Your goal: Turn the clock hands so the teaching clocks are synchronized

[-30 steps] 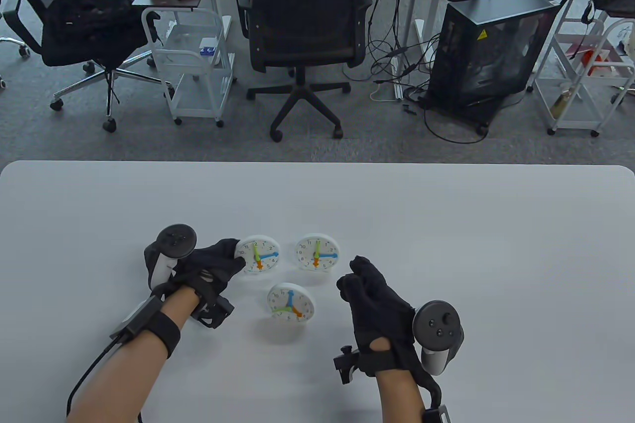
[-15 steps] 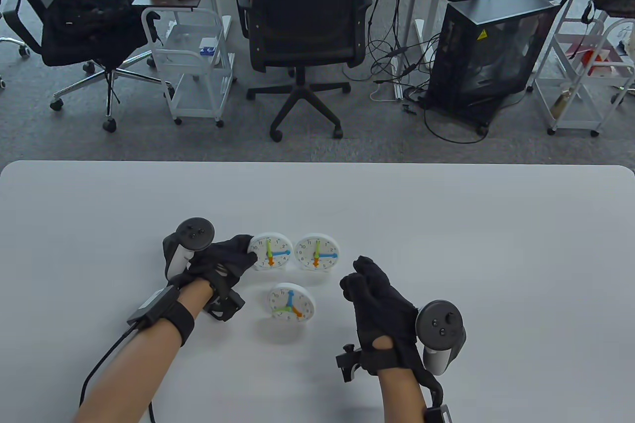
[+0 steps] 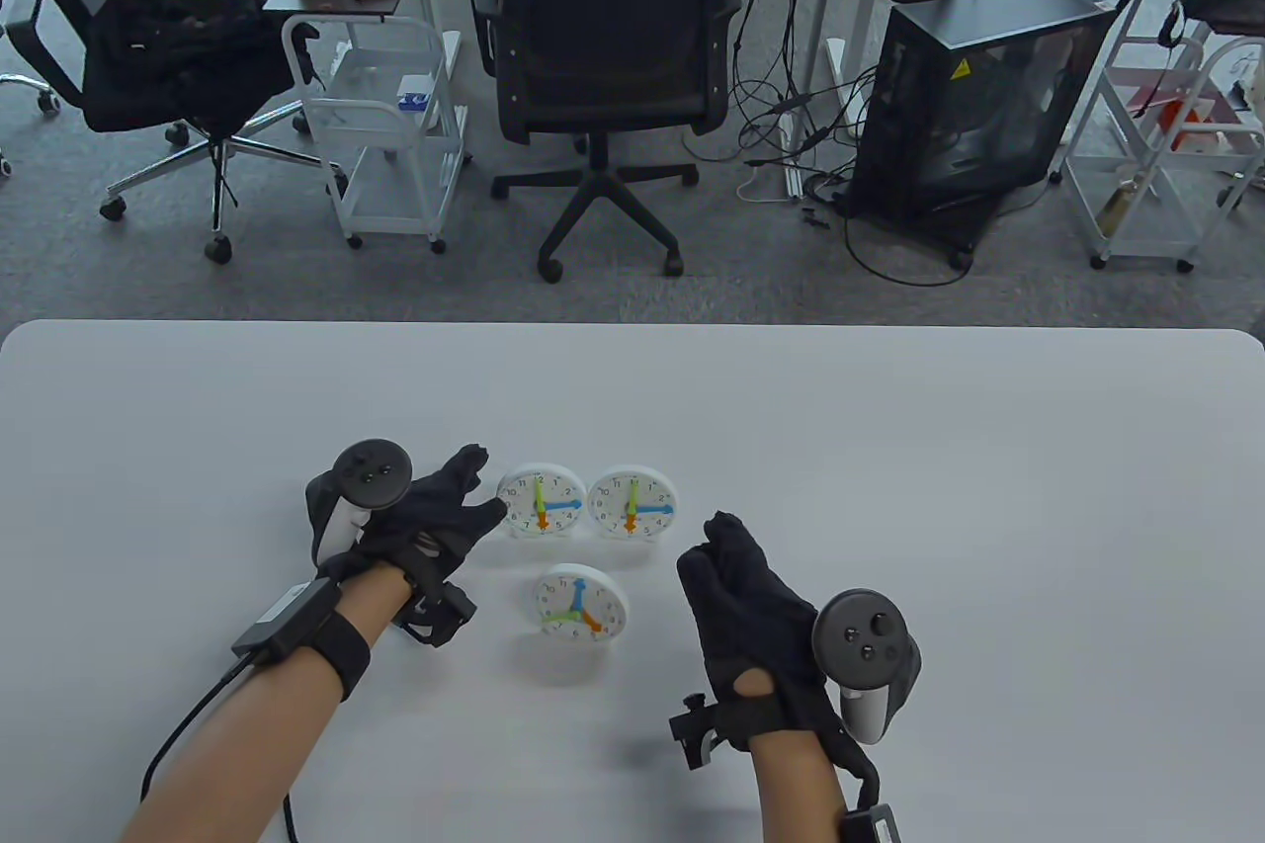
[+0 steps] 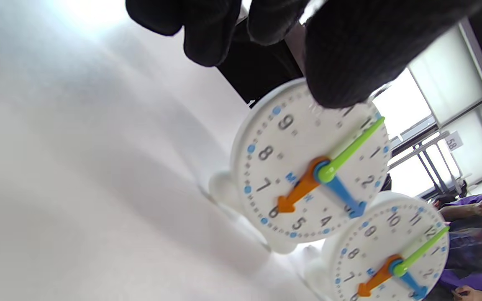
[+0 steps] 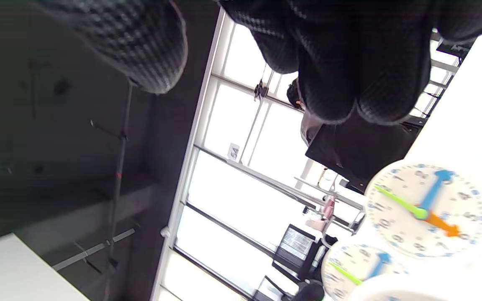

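Observation:
Three white teaching clocks stand on the white table (image 3: 889, 448). The back left clock (image 3: 541, 504) and back right clock (image 3: 632, 504) stand side by side, each with green hand at 12, blue at 3 and orange at 6. The front clock (image 3: 580, 603) has blue at 12, green near 8 and orange near 4. My left hand (image 3: 464, 497) has its fingers spread, and one fingertip (image 4: 341, 62) touches the back left clock's (image 4: 312, 167) left rim. My right hand (image 3: 721, 556) rests loosely curled right of the front clock and holds nothing. The right wrist view shows two clocks (image 5: 427, 209) beyond my fingers (image 5: 329, 62).
Beyond the table's far edge stand office chairs (image 3: 608, 42), a white trolley (image 3: 380, 122) and a black computer case (image 3: 973, 92) with cables on the floor. My left wrist cable (image 3: 188, 734) trails off the front edge.
My left hand slid the back left clock to the right, beside the back right clock, then spread its fingers and drew back slightly left. The right hand barely moved.

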Demonstrator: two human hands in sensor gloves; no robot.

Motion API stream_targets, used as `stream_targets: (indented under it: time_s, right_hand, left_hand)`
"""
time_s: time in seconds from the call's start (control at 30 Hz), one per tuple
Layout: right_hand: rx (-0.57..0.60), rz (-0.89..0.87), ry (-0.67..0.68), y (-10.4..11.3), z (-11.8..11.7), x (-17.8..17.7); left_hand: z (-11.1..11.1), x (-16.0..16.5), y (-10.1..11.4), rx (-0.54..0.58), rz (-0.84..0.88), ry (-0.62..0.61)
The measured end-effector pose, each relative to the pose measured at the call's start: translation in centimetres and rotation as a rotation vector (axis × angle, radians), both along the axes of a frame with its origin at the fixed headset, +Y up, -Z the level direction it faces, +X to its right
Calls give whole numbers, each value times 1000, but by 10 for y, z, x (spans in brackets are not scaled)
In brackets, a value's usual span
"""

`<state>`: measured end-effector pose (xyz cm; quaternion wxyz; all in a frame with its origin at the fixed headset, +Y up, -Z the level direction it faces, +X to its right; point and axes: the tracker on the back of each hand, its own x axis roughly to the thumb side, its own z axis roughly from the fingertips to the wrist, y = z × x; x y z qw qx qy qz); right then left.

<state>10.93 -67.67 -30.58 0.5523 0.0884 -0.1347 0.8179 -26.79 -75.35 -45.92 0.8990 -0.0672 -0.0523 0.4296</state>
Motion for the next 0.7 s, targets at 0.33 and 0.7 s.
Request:
stream_targets:
  time_s: [0.33,0.7]
  right_hand:
    - [-64,258,42,-30,-12,-28]
    - [-191,406,68,-74,-26,-66]
  left_hand:
    - [103,4,53,114,61,-99]
    - [189,27,52,155,52,-193]
